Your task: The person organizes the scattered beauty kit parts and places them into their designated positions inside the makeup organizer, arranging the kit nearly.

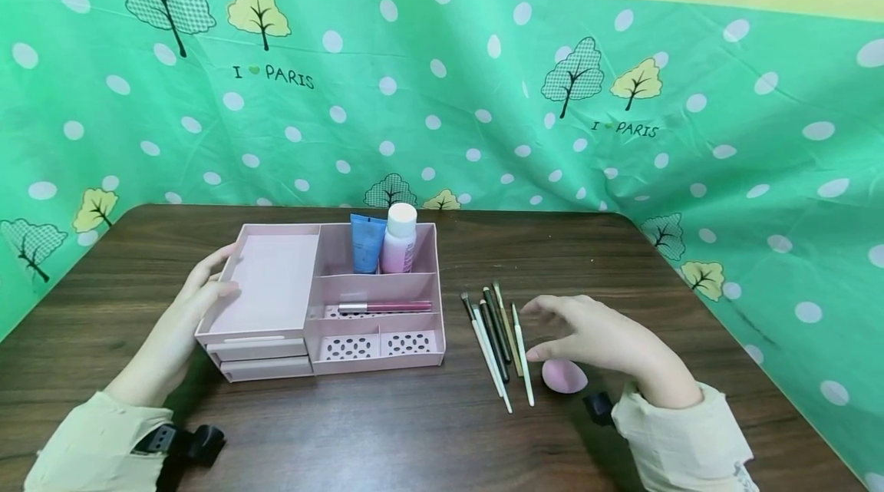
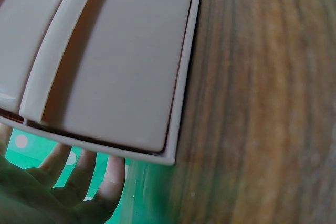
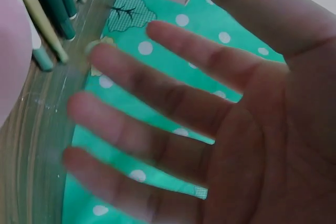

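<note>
A pink makeup organizer stands on the table's left half, two shallow drawers at its front left. My left hand holds its left side, thumb over the top edge; in the left wrist view the fingers lie against the side wall. Inside the organizer stand a blue tube and a white-capped bottle; a pink tube with a silver end lies in the middle compartment. To the right, my right hand hovers with fingers spread beside several makeup brushes, holding nothing.
A pink makeup sponge lies just below the right hand. Two perforated small compartments form the organizer's front right. Behind the dark wooden table hangs a green dotted cloth.
</note>
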A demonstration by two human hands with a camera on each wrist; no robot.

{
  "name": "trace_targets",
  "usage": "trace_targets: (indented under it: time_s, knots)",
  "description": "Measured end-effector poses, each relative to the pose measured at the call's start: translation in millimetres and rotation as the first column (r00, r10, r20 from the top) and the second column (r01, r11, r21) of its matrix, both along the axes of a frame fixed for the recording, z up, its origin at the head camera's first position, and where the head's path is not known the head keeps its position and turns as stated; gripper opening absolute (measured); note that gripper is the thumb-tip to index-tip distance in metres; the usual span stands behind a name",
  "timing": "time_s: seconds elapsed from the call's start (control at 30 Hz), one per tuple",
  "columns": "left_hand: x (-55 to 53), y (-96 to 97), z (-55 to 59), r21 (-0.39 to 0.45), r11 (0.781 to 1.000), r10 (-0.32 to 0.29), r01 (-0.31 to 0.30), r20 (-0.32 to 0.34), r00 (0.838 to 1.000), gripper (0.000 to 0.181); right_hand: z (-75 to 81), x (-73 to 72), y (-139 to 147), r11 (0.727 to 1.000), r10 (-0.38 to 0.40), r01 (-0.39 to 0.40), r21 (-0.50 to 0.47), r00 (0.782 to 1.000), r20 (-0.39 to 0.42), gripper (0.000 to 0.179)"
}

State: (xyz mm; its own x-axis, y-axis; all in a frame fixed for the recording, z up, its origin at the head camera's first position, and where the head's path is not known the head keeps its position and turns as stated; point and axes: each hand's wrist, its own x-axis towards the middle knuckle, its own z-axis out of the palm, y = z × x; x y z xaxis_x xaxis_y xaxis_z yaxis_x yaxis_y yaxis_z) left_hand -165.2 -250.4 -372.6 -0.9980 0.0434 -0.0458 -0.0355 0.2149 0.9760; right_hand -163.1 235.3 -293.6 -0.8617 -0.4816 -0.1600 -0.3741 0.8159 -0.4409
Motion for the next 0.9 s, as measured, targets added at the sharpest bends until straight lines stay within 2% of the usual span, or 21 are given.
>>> trace_targets:
  time_s: [0.1, 0.23, 0.53, 0.7, 0.9]
  knots:
    - [-0.1, -0.3, 0.0, 0.0, 1.0, -0.002, 0.002, 0.002, 1.0, 0.061, -2.2, -0.9, 1.8, 0.999, -0.006, 0.005, 0.049, 1.0, 0.031, 0.059]
    - [-0.1, -0.3, 0.9, -0.002, 1.0, 0.001, -0.001, 0.004, 1.0, 0.061, -4.5, -2.5, 5.2, 0.998, -0.018, 0.014, 0.053, 0.996, 0.083, 0.057]
    - [-0.1, -0.5, -0.4, -0.005, 1.0, 0.006, -0.006, 0.016, 1.0, 0.061, -14.5, -8.4, 14.1, 0.995, -0.03, 0.016, 0.096, 0.989, 0.143, 0.05]
    - [-0.7, -1.4, 0.1, -0.008, 1.0, -0.001, 0.001, 0.001, 1.0, 0.06, -20.6, -10.1, 17.1, 0.997, -0.039, 0.023, 0.075, 0.974, 0.222, 0.042]
    - [-1.5, -2.1, -1.3, -0.006, 1.0, -0.006, 0.006, -0.005, 1.0, 0.06, -23.7, -8.3, 16.3, 0.991, -0.124, 0.1, 0.09, 0.944, 0.307, 0.032]
